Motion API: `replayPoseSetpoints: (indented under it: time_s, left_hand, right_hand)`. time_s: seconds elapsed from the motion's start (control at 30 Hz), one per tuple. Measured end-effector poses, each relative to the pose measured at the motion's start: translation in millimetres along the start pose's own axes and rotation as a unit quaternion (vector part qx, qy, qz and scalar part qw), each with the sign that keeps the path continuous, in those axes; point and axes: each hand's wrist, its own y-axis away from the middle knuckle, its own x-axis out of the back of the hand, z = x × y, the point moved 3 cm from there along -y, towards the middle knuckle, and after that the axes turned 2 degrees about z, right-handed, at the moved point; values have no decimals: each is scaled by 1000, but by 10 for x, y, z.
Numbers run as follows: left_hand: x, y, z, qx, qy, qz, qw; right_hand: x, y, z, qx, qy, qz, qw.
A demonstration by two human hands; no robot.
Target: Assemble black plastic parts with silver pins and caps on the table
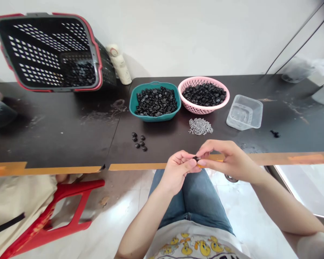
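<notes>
Just over the table's front edge, my left hand [178,169] pinches a small round black plastic part [196,158]. My right hand [224,158] meets it from the other side, thumb and forefinger closed around a thin grey pin [199,158] at the black part. The fingertips partly cover both pieces. Beyond my hands lies a pile of small grey metal pins [200,126]. Several black round caps [139,141] sit in a loose group to the left.
A teal basin [155,118] and a pink basket [202,109] hold many black parts. Right of them stands a clear plastic tub [244,111]. A large red-rimmed crate [99,64] lies tipped beside a white bottle [120,66]. A red stool [78,216] is at lower left.
</notes>
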Motion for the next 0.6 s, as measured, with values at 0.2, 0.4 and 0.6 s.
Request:
replayPoseSetpoints:
  time_s: [0.2,0.4,0.6]
  left_hand:
    - [63,12,19,-28,16,45,998]
    - [186,59,55,-53,24,72,996]
    - [317,91,70,-83,9,105,991]
  right_hand:
    - [703,-752,496,-68,128,103,984]
    - [1244,-1787,1060,-147,406,164,887]
    - [1507,-1856,1359,-240,469,97,845]
